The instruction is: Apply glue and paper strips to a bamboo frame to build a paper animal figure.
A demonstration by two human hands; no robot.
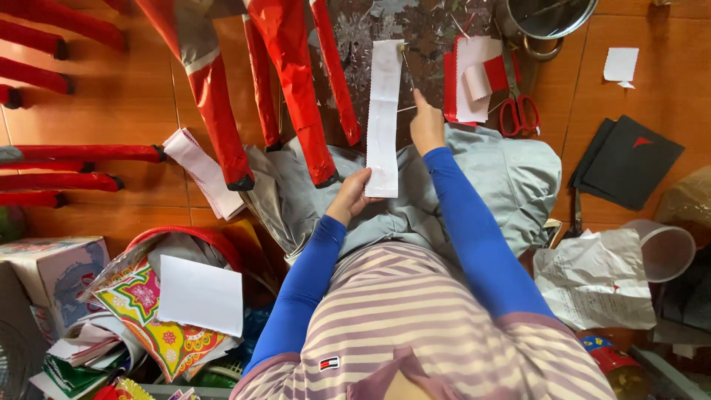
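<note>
A long white paper strip [384, 111] stands upright in front of me. My left hand [351, 195] pinches its lower end. My right hand [426, 126] is at the strip's right edge, fingers closed on a thin stick [406, 68] that runs up along the strip's top right corner. Both arms wear blue sleeves. Under the hands lies grey cloth [511, 178] over my lap.
Red paper-wrapped frame legs [292, 81] hang at upper left and centre. Red-handled scissors [518, 111], red and white paper pieces [474, 78] and a metal pot [544, 18] lie at upper right. Black sheets [629, 159], crumpled paper [592, 278], a clear cup [666, 248] sit right; colourful papers [159, 311] left.
</note>
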